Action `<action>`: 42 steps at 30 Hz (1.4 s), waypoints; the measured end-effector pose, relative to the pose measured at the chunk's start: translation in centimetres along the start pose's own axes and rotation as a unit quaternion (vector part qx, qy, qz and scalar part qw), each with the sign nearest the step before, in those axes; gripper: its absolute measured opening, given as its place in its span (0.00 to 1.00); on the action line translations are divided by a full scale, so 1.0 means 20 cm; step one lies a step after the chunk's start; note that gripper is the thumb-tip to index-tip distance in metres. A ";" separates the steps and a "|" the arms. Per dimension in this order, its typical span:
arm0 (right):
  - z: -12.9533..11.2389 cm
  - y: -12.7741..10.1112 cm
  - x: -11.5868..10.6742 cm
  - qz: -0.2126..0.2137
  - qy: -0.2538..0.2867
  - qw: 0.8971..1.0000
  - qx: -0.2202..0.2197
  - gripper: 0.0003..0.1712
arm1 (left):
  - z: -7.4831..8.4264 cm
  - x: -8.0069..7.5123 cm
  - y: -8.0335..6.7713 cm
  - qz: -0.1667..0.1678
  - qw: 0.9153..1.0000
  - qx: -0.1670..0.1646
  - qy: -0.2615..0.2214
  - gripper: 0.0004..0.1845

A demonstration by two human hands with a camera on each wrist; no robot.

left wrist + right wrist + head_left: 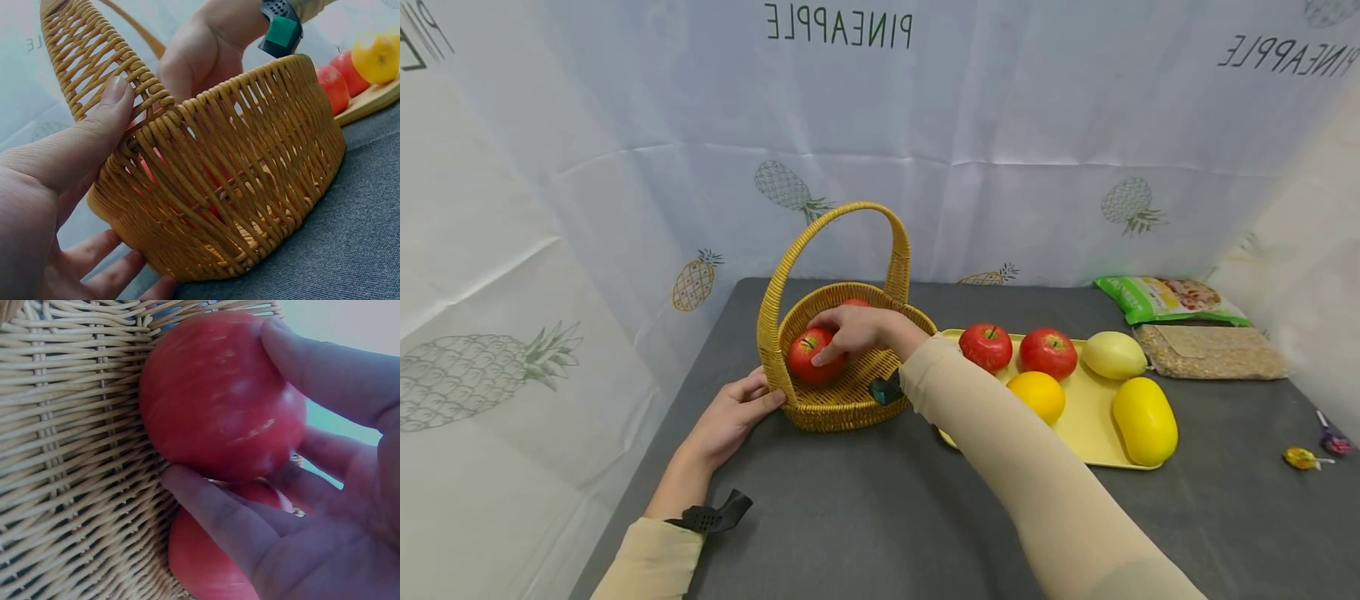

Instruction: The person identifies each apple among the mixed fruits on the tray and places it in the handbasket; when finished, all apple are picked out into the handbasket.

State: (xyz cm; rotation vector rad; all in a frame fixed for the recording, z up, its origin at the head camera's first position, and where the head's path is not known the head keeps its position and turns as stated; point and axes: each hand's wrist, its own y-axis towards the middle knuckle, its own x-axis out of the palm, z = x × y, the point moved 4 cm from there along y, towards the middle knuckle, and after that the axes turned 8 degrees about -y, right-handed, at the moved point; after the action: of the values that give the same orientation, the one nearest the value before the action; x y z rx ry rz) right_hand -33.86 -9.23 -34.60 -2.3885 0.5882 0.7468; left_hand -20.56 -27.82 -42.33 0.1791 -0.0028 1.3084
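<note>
- Red apple [808,357] lies inside the wicker basket [842,400], against its left inner wall; the right wrist view shows it pressed to the weave with a second red apple [206,562] just beneath it.
- The right hand [857,329] reaches over the basket rim, and its fingers [312,362] and thumb are curled round the upper apple, holding it.
- The left hand [733,412] rests on the tabletop [865,517] at the basket's left side; its thumb [94,125] presses the foot of the handle [820,233] and the other fingers lie straight under the basket's outer wall, so the hand is spread flat against the basket rather than clenched.
- The basket stands upright on the dark grey tabletop, its arched handle rising above the hand inside.
- Just right of the basket lies a yellow tray [1090,417] with two more red apples [987,346], an orange [1036,394], and two yellow fruits [1144,419].
- Behind the tray, near the back right corner, are a green packet [1165,300] and a clear bag of grain [1213,352].
- Two wrapped lollipops [1300,457] lie at the right edge of the tabletop, well apart from the tray.
- Both forearms wear beige sleeves [1022,467], each with a dark strap at the wrist.
</note>
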 end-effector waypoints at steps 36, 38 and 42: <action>0.03 -0.15 -0.06 0.051 0.011 0.998 -0.043 0.35 | -0.01 0.00 0.00 0.002 1.000 -0.002 -0.005 0.21; 0.04 -0.18 -0.07 0.059 0.026 0.997 -0.049 0.34 | -0.01 0.00 0.00 0.001 1.000 0.002 -0.003 0.21; 0.07 -0.25 -0.08 0.074 0.055 0.994 -0.060 0.32 | -0.01 0.00 -0.01 -0.001 1.000 0.008 0.004 0.20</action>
State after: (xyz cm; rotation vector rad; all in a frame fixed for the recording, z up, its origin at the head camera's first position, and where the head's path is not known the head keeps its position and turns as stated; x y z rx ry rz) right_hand -32.81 -4.24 -32.67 -2.5298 0.7935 0.7339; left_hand -20.46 -27.84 -42.53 0.1864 0.0147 1.3076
